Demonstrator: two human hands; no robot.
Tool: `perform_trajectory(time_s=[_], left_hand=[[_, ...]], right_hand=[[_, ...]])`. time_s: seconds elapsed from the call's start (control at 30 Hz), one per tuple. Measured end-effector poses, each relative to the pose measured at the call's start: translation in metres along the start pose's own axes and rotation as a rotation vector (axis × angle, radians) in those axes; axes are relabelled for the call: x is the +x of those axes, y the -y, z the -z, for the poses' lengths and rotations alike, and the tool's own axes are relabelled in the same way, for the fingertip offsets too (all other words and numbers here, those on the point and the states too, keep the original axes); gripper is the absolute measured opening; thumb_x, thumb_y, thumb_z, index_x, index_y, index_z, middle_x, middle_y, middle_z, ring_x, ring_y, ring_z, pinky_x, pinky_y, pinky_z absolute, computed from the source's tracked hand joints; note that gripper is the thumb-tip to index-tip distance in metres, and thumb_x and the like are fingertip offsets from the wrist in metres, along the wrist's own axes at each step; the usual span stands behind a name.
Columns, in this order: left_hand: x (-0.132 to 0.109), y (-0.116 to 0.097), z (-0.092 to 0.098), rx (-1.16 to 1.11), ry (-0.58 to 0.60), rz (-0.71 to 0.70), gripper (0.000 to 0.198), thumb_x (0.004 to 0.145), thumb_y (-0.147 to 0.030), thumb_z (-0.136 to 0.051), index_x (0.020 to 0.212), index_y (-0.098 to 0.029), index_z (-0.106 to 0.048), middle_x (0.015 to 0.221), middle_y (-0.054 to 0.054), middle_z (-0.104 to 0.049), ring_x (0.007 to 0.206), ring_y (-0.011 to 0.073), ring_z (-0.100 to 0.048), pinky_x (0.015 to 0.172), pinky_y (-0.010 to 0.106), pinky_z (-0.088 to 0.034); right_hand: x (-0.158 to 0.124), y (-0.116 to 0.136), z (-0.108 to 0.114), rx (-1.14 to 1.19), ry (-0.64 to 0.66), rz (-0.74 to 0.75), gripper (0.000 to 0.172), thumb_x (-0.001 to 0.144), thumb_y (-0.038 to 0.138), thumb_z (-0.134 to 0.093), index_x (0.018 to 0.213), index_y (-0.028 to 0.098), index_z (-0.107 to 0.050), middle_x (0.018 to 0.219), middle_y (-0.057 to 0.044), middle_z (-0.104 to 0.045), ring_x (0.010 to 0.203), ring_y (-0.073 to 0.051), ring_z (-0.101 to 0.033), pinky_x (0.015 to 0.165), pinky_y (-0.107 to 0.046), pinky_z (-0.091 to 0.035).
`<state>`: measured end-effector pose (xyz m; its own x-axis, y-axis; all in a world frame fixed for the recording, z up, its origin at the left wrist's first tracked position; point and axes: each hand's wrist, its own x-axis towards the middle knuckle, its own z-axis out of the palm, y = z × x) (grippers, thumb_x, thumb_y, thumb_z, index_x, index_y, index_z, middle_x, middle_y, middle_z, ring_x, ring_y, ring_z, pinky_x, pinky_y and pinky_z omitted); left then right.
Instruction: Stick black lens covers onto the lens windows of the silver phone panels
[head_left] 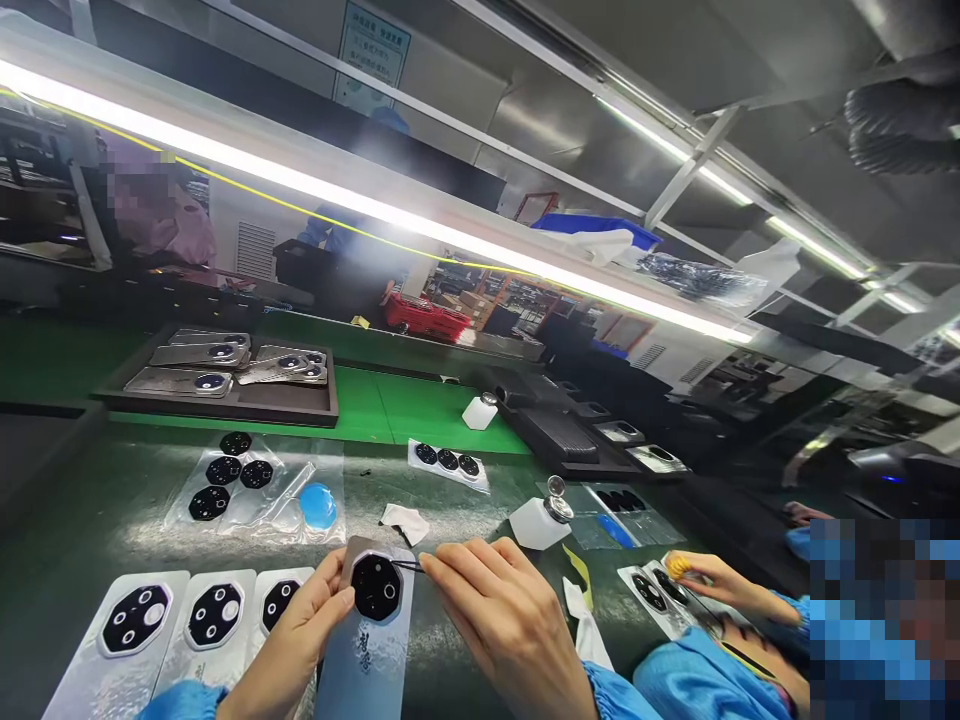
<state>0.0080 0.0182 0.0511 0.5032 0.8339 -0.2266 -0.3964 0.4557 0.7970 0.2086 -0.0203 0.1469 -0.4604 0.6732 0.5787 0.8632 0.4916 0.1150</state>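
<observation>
My left hand (296, 630) grips a silvery-blue phone back cover (364, 665) by its upper left side, thumb on the front. Near the cover's top sits a black octagonal camera lens plate (376, 588). Pinched in my right hand (510, 610) are dark tweezers (408, 565), their tips at the plate's upper right edge; whether they touch it I cannot tell. Left of my left hand lie several similar phone back covers (199, 665), partly hidden by that hand. A crumpled white wipe (406, 523) lies just beyond the held cover.
Black lens plates (224, 470) and a blue disc (318, 507) lie on clear film. Behind stands a black tray (322, 405) of phone covers. Two white dispenser bottles (536, 525) (478, 412) stand ahead. At right, a co-worker's hand (720, 580) holds something yellow beside more covers.
</observation>
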Motion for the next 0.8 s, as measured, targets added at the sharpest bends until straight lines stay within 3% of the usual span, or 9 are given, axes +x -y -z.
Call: perform_trajectory(time_s=[0.27,0.47,0.57,0.63,0.67,0.7,0.8], left_hand=[[0.002,0.005,0.003,-0.001,-0.025,0.012,0.065,0.086,-0.042,-0.069,0.144,-0.024,-0.048,0.154,0.006,-0.044,0.145,0.0320,-0.033,0.118,0.043,-0.028],[0.003,0.004,0.001,-0.011,-0.018,-0.008,0.063,0.087,-0.043,-0.069,0.144,-0.025,-0.049,0.153,0.006,-0.046,0.145,0.0307,-0.035,0.119,0.043,-0.026],[0.003,0.001,-0.001,-0.009,-0.061,-0.005,0.064,0.083,-0.047,-0.072,0.140,-0.026,-0.053,0.151,0.005,-0.048,0.144,0.0313,-0.035,0.120,0.042,-0.026],[0.003,0.000,-0.002,0.003,-0.086,0.020,0.067,0.080,-0.050,-0.074,0.140,-0.026,-0.053,0.150,0.005,-0.050,0.144,0.0321,-0.035,0.120,0.042,-0.027],[0.003,0.000,-0.002,0.012,-0.093,0.030,0.069,0.079,-0.052,-0.074,0.140,-0.026,-0.053,0.150,0.005,-0.050,0.144,0.0323,-0.035,0.120,0.043,-0.026],[0.003,0.000,-0.001,0.025,-0.098,0.036,0.070,0.079,-0.053,-0.074,0.140,-0.027,-0.053,0.149,0.005,-0.051,0.145,0.0323,-0.034,0.120,0.043,-0.026],[0.004,0.002,-0.001,0.062,-0.115,0.028,0.069,0.078,-0.056,-0.073,0.138,-0.028,-0.054,0.149,0.003,-0.051,0.146,0.0321,-0.032,0.121,0.044,-0.024]], right_hand=[[-0.001,-0.001,-0.005,-0.022,0.040,0.018,0.032,0.104,0.014,-0.035,0.098,0.015,-0.067,0.078,-0.004,-0.069,0.067,-0.016,-0.057,0.063,-0.032,-0.032],[-0.008,-0.007,0.004,0.034,0.019,-0.057,0.028,0.102,0.014,-0.040,0.103,0.018,-0.068,0.087,-0.005,-0.072,0.074,-0.018,-0.063,0.068,-0.031,-0.041],[-0.030,-0.046,0.012,0.056,-0.069,-0.291,0.024,0.101,0.025,-0.046,0.108,0.022,-0.069,0.099,-0.005,-0.073,0.091,-0.020,-0.067,0.082,-0.033,-0.047],[-0.051,-0.087,0.016,0.021,-0.075,-0.610,0.025,0.097,0.037,-0.051,0.103,0.024,-0.071,0.106,-0.005,-0.072,0.102,-0.023,-0.066,0.091,-0.035,-0.048],[-0.064,-0.108,0.017,-0.030,-0.059,-0.821,0.026,0.094,0.041,-0.052,0.101,0.025,-0.072,0.107,-0.004,-0.072,0.103,-0.023,-0.066,0.090,-0.035,-0.048],[-0.076,-0.129,0.017,-0.086,-0.063,-0.940,0.030,0.093,0.042,-0.051,0.102,0.022,-0.071,0.105,-0.006,-0.072,0.101,-0.026,-0.067,0.086,-0.037,-0.050],[-0.107,-0.176,0.010,-0.175,-0.027,-1.146,0.032,0.094,0.041,-0.050,0.095,0.016,-0.071,0.091,-0.011,-0.073,0.087,-0.029,-0.068,0.072,-0.040,-0.052]])
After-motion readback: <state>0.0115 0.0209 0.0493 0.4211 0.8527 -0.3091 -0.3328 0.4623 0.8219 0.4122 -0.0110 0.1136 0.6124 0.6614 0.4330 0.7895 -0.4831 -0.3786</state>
